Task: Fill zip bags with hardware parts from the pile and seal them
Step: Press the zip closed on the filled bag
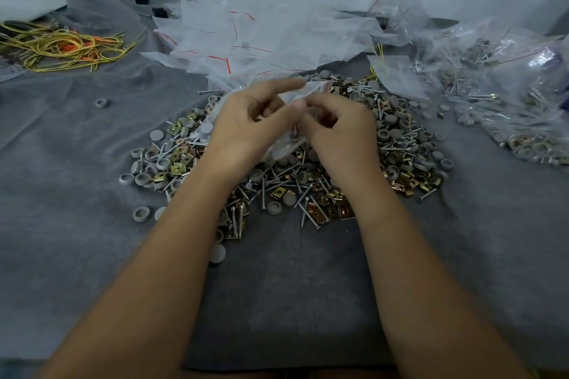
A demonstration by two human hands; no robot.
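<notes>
A pile of hardware parts (397, 144), made of screws, grey round caps and brass clip nuts, lies on the grey cloth in the middle. Over it my left hand (246, 123) and my right hand (338, 129) both hold one small clear zip bag (289, 144). The left thumb and fingers pinch its upper edge, with the forefinger stretched out. The right fingers curl round the bag's other side. What the bag holds is hidden behind my hands.
Empty zip bags with red seal lines (246, 40) are heaped behind the pile. Filled bags (508, 108) lie at the right. Yellow and orange cords (58, 46) lie at the far left. Loose grey caps (141, 214) are scattered on the grey cloth (77, 148).
</notes>
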